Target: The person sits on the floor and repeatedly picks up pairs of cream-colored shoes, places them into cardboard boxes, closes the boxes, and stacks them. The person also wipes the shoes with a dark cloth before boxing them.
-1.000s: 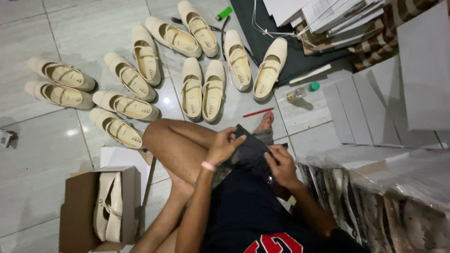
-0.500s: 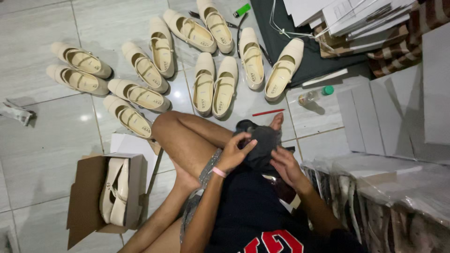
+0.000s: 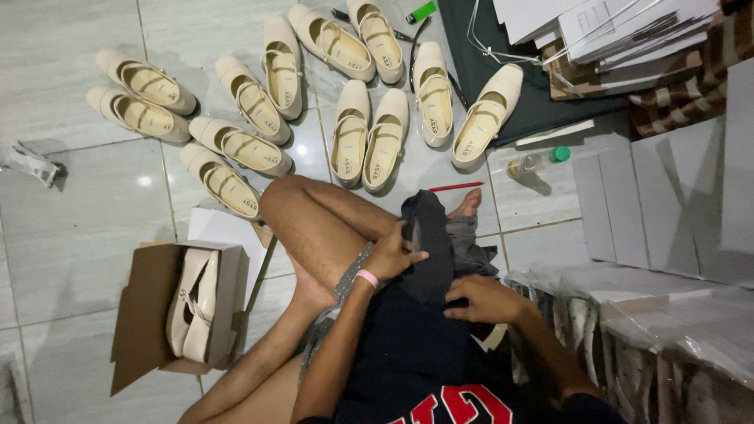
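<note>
I sit cross-legged on a tiled floor. My left hand (image 3: 391, 255), a pink band at its wrist, pinches the upper part of a dark cloth bag (image 3: 428, 247) lying over my lap. My right hand (image 3: 485, 298) grips the lower part of the same dark cloth. Several cream strap shoes (image 3: 367, 140) lie in pairs on the floor ahead of my knee. At my left stands an open cardboard shoebox (image 3: 145, 302) with a cream pair (image 3: 194, 302) inside.
A red pencil (image 3: 455, 187) and a small green-capped bottle (image 3: 536, 162) lie near my foot. A green lighter (image 3: 421, 12) is at the top. Flat white boxes (image 3: 660, 196), stacked papers (image 3: 613, 31) and plastic-wrapped packs (image 3: 652, 338) fill the right side.
The view has shifted a little, so the shoes and box sit lower. My hands have pulled the dark cloth up and stretched it longer over my lap.
</note>
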